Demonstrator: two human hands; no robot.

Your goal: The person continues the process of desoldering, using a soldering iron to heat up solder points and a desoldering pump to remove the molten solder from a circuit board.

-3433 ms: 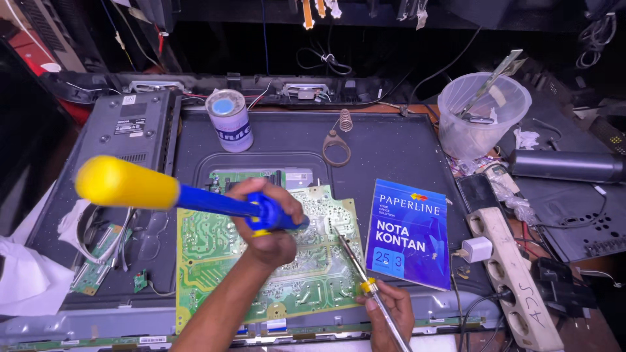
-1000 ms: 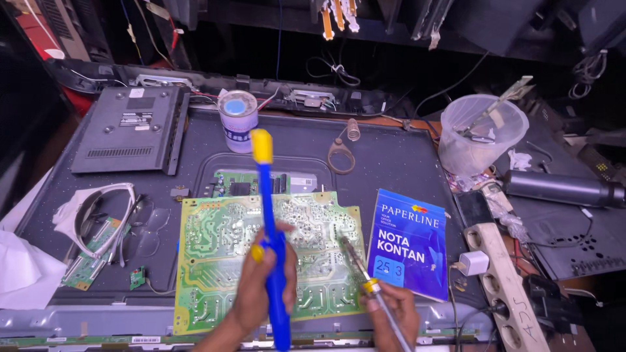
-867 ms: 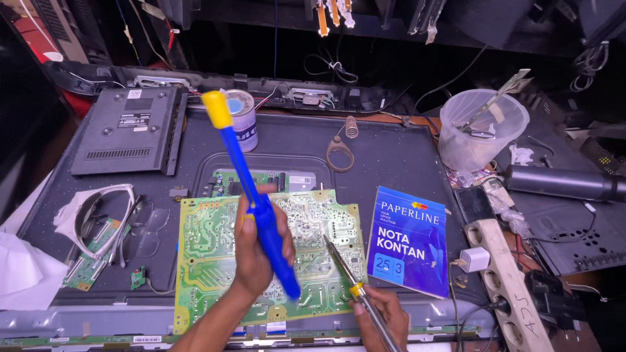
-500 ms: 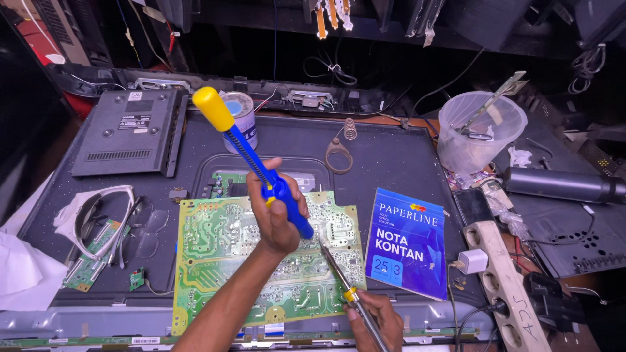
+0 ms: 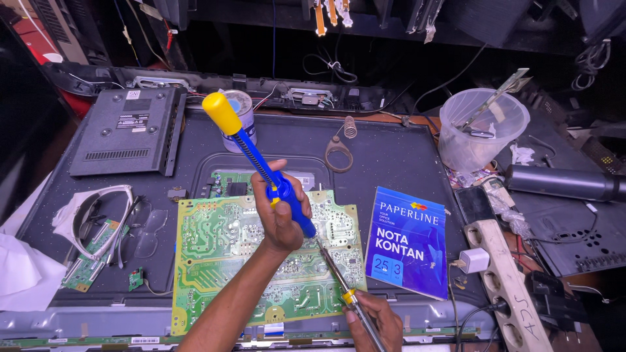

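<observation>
Right hand at near edge, fingers closed around slim metal soldering iron with yellow collar; its long axis runs up-left, tip touching the green printed circuit board just below the left hand. Left hand further in, above the board, wrapped shut on blue plastic desoldering pump with yellow plunger knob. Pump's long axis is diagonal: yellow knob points up-left and away, blue nozzle end points down-right toward the iron tip, nearly meeting it. Board lies flat on dark grey panel back on the counter. Right of both hands: blue paper receipt book, then white power strip. Left of the left hand: white looped cables. Beyond the pump knob: small white tin. Far left: dark grey plastic cover. Far right: clear plastic tub.
</observation>
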